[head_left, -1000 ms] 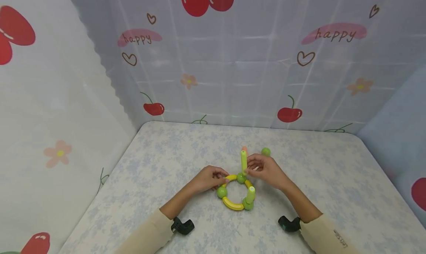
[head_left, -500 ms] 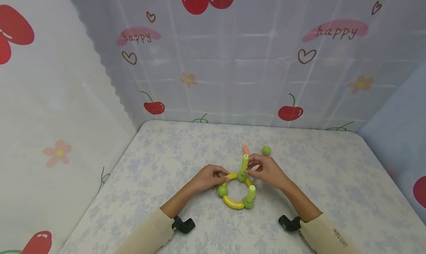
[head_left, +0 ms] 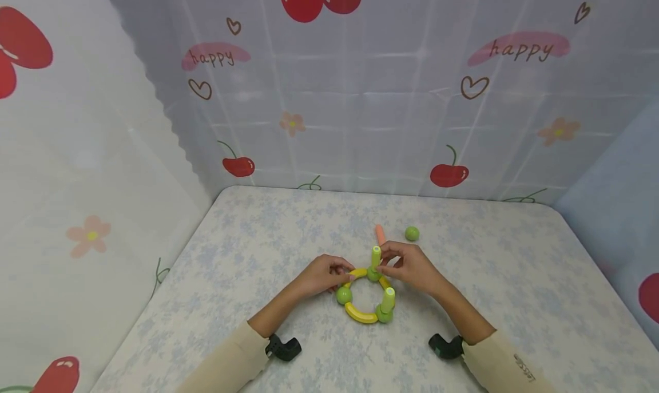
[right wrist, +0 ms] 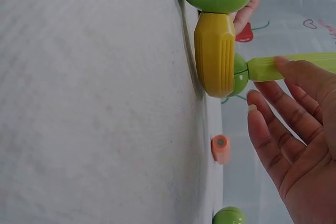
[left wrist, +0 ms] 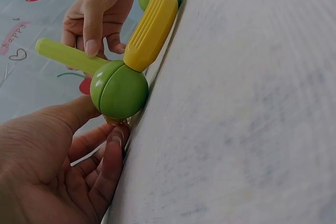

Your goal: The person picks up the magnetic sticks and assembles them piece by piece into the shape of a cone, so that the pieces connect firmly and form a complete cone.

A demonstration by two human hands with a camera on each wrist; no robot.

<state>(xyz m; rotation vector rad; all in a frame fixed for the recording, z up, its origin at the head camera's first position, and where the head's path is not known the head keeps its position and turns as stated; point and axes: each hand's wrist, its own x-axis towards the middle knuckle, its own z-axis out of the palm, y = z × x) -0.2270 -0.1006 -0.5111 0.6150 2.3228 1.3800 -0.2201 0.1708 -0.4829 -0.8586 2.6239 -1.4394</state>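
A ring of yellow curved rods (head_left: 360, 314) and green balls (head_left: 344, 295) lies on the table. My left hand (head_left: 325, 276) pinches the curved rod (head_left: 359, 273) at the ring's back left, between thumb and fingers. At the back green ball (head_left: 373, 275), a light-green straight rod (head_left: 376, 258) stands nearly upright. My right hand (head_left: 411, 265) pinches this rod low down, thumb on one side and fingertips on the other. The right wrist view shows its end against the ball. Another light-green rod (head_left: 388, 300) rises from the front right ball (head_left: 384, 314), untouched.
Behind the right hand lie a salmon-pink rod (head_left: 380, 233) and a loose green ball (head_left: 412, 233). The table (head_left: 288, 227) has a pale blue floral cover. A printed curtain (head_left: 350, 141) hangs along its back edge.
The right hand has drawn its light-green rod lower and tipped the top toward me, uncovering more of the salmon-pink rod. The left hand keeps its hold, and the ring stays in place.
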